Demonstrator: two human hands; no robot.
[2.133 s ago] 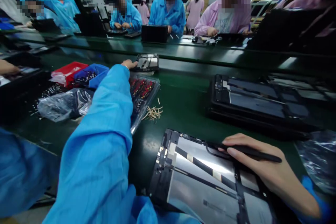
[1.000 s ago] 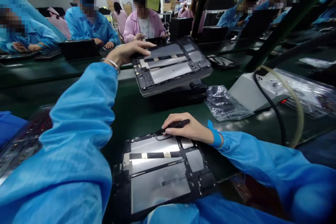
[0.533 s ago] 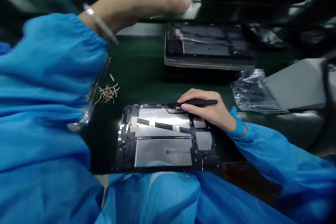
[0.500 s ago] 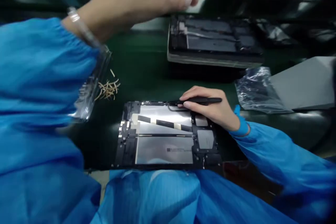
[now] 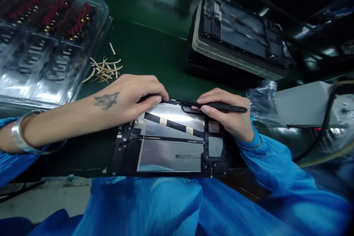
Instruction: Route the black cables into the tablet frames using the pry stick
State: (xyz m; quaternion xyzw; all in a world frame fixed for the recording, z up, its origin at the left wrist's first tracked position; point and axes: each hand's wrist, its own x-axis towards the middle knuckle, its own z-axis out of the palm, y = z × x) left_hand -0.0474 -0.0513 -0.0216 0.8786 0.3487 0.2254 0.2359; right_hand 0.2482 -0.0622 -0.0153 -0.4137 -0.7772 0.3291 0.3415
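An opened tablet point(image 5: 171, 156) lies flat before me, its silvery battery panels and black frame showing. My left hand point(image 5: 132, 97) rests at the far left edge of the tablet, with thumb and fingers closed over the rim. In my right hand point(image 5: 228, 108) is a pair of black tweezers point(image 5: 231, 107), held between thumb and fingers. The tweezers point left along the tablet's far edge, close to a thin black cable point(image 5: 186, 110). A dark flex strip point(image 5: 175, 126) with pale patches runs slantwise over the upper battery panel.
A clear plastic tray point(image 5: 63, 77) of small red-and-black parts stands at the left. Thin tan strips point(image 5: 106, 69) lie beside it. At the back right is a stack of opened tablets point(image 5: 240, 29). A clear plastic bag point(image 5: 261, 101) and a grey-white box point(image 5: 302, 103) lie on the right.
My left hand has come down from above the bench onto the tablet's far left edge. My right hand stays at the far edge with the tweezers. The view has shifted and tilted.
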